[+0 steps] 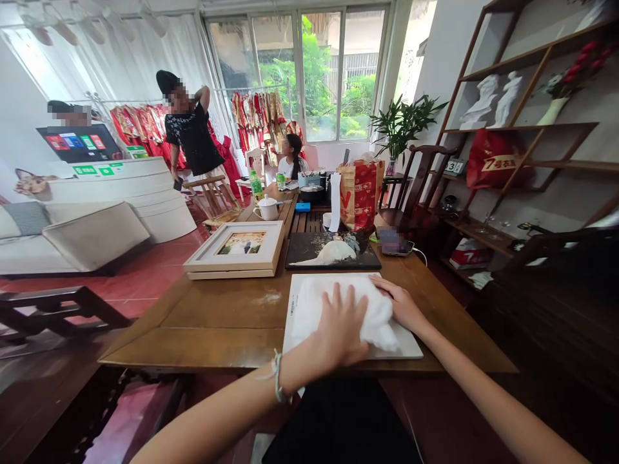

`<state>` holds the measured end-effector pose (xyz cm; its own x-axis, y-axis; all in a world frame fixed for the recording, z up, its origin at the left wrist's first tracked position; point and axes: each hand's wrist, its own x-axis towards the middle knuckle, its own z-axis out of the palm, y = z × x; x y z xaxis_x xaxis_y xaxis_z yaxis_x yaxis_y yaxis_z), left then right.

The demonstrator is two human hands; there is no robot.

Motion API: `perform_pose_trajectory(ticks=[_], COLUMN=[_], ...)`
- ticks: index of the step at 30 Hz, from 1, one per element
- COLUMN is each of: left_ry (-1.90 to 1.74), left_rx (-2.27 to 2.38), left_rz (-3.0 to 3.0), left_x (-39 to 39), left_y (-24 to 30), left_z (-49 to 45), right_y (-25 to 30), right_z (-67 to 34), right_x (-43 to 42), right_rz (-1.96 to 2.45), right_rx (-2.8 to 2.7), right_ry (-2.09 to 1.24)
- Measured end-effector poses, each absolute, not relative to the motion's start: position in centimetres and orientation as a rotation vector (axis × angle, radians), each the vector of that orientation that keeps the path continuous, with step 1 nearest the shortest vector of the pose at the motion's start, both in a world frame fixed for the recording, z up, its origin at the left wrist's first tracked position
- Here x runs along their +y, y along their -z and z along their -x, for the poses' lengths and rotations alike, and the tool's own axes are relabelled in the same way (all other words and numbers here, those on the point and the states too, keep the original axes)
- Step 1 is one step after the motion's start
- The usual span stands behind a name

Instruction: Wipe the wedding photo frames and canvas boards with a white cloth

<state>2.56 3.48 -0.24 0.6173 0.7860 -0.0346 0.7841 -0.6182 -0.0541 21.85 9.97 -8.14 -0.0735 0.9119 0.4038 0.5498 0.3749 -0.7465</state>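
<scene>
A white flat board (409, 348) lies on the wooden table (217, 322) right in front of me. A white cloth (314, 303) is spread over it. My left hand (340, 325) lies flat on the cloth with the fingers stretched out. My right hand (399, 301) presses on the cloth's right edge, its fingers also flat. Just beyond the board sit a dark photo print (333, 251) and two stacked cream picture frames (236, 248).
A phone (394, 243) on a cable, a red paper bag (360, 193), a white teapot (267, 207) and bottles stand further along the table. A person stands at the back left, another sits at the far end. Shelves stand on the right, a sofa (72, 235) on the left.
</scene>
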Motion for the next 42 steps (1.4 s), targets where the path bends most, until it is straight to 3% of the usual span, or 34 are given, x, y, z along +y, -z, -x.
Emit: perform_pose_trajectory(ticks=[7,19,32,42], left_ry=[-0.178,-0.014,-0.05,0.102], left_rx=[-1.236,-1.486,-1.293,-1.521], left_rz=[3.017,2.845,3.031,2.762], left_x=[-3.1,8.6,-2.6,8.1], left_y=[0.3,0.0,2.0,1.0], left_z=[-0.9,0.4,2.4,1.8], right_y=[8.0,8.2,8.3,8.2], right_z=[-21.6,-21.9,-21.5,-21.8], right_x=[9.8,9.9,9.8,9.7], right_rz=[1.324,1.326,1.307,1.315], right_rx=[-1.732,-1.739,-1.726,-1.743], right_ry=[-0.501,-0.501,-0.475,-0.503])
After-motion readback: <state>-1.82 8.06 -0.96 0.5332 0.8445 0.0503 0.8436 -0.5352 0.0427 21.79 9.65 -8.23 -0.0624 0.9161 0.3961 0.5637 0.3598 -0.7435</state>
